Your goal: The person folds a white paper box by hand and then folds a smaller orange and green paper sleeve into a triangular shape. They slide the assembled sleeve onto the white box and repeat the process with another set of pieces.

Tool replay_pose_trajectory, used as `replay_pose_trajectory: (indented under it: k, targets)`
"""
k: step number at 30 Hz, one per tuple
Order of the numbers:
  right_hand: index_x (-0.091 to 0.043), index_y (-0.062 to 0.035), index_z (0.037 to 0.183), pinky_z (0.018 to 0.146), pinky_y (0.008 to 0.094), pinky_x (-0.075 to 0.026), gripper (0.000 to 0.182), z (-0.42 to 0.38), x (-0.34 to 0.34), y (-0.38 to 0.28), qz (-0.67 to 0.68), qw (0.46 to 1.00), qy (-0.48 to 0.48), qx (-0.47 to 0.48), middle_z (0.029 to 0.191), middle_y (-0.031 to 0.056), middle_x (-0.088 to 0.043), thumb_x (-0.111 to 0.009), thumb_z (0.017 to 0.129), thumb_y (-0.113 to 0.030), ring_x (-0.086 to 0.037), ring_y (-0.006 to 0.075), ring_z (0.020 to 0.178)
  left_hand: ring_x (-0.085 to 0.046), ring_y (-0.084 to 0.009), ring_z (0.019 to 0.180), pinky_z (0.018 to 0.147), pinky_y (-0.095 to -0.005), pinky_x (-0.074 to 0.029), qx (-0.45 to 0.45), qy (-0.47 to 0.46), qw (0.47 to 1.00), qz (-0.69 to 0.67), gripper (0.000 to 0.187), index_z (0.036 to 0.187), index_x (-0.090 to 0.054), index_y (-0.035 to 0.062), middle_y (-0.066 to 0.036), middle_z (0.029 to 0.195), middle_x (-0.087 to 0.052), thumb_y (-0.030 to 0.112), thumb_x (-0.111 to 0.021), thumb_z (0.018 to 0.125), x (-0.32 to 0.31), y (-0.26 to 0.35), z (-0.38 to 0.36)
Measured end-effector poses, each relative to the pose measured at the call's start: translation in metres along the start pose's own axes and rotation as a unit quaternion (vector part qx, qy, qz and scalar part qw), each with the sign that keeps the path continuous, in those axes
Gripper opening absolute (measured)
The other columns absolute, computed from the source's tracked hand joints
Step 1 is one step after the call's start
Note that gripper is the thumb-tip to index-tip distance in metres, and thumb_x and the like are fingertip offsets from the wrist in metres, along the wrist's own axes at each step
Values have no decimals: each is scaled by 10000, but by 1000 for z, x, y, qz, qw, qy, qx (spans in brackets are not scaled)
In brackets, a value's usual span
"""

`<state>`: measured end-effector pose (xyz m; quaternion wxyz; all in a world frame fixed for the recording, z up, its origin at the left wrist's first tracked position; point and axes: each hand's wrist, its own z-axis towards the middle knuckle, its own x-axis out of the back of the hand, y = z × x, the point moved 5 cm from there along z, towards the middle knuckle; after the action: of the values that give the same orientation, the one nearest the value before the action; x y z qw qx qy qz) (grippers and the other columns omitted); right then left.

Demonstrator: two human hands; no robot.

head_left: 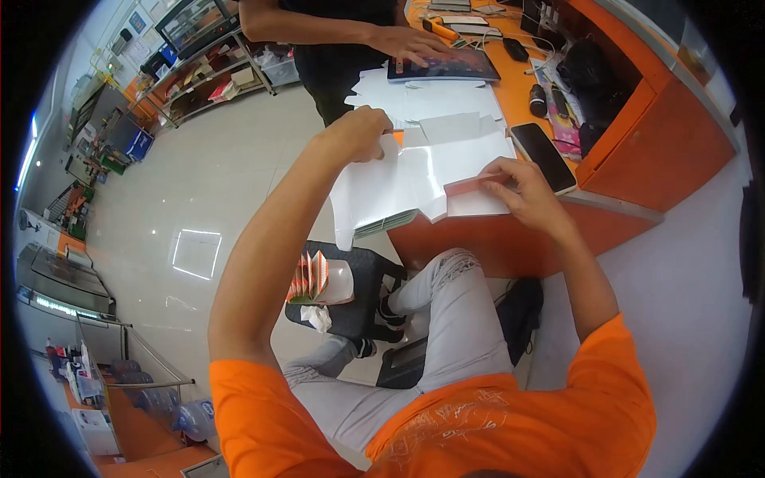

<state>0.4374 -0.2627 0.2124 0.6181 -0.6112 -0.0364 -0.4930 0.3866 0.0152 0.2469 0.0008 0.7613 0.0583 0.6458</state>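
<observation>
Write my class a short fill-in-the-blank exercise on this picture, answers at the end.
1. The right hand holds cardboard whose glossy face is coloured ____.
2. In the picture, the phone beside that hand lies to the ____ of the cardboard.
3. The wearer's shirt is coloured ____.
Missing words: white; right; orange.

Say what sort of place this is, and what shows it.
Likely a small shop, perhaps one selling takeaway food: flat white card blanks are spread over an orange counter, and a glass-fronted cabinet stands in the background.
</observation>
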Motion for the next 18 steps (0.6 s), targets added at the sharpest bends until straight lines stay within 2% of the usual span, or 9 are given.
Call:
replay_pose_trajectory:
  k: [1,5,8,10,11,13,16,18]
  targets:
    - [-733,4,1077,893,352,-542,137,1,0,1,10,1000,-1,-8,1020,164,-751,-676,997,-91,-699,269,966,-703,-347,1081,983,-387,-547,-14,29,999,13,476,1250,-723,-13,-194,1231,-721,109,-839,805,1,-1,-1]
    - [-733,3,1074,879,347,-537,143,1,0,-1,3,1000,-1,-8,1003,159,-751,-684,997,-107,-695,259,952,-697,-346,1112,1004,-395,-538,1,4,999,-50,455,1247,-728,-24,-201,1218,-731,95,-824,818,-3,-10,-6]
    - [-730,6,1067,859,340,-528,147,4,-1,3,17,1000,-5,-24,994,150,-751,-695,988,-112,-684,243,923,-710,-370,1075,990,-419,-548,-5,33,999,-34,412,1232,-743,0,-221,1146,-748,70,-794,829,-9,-7,-4]
    - [-757,-13,1043,824,323,-528,149,5,0,3,9,1000,11,-10,986,126,-762,-709,985,-142,-689,213,896,-704,-372,1088,941,-419,-578,-21,83,996,38,403,1218,-763,79,-223,1142,-730,-2,-702,829,-6,3,-12]
    - [-757,-13,1043,824,323,-528,149,6,1,2,9,1000,10,-12,986,126,-762,-709,985,-142,-689,213,896,-704,-372,1088,941,-419,-578,-21,82,996,37,403,1218,-763,79,-223,1142,-730,-2,-702,829,-8,7,-17]
    - [-758,-11,1045,820,323,-529,153,4,1,-1,13,999,13,-26,981,124,-761,-715,980,-144,-687,212,894,-714,-389,1033,923,-446,-582,23,119,991,49,407,1200,-762,86,-237,1088,-729,-29,-649,826,-13,11,-31]
    - [-757,-11,1045,817,326,-530,155,6,-1,3,3,1000,12,-28,975,123,-759,-720,976,-145,-685,214,895,-720,-407,1000,907,-478,-582,-2,165,986,-15,404,1216,-732,52,-254,1075,-726,-46,-640,835,-25,-1,-36]
    - [-755,-7,1044,813,326,-528,156,6,-1,3,4,1000,13,-22,972,123,-759,-721,973,-142,-682,213,887,-717,-416,1000,900,-485,-583,-4,137,990,-39,403,1225,-714,32,-259,1077,-724,-52,-638,838,-25,-9,-34]
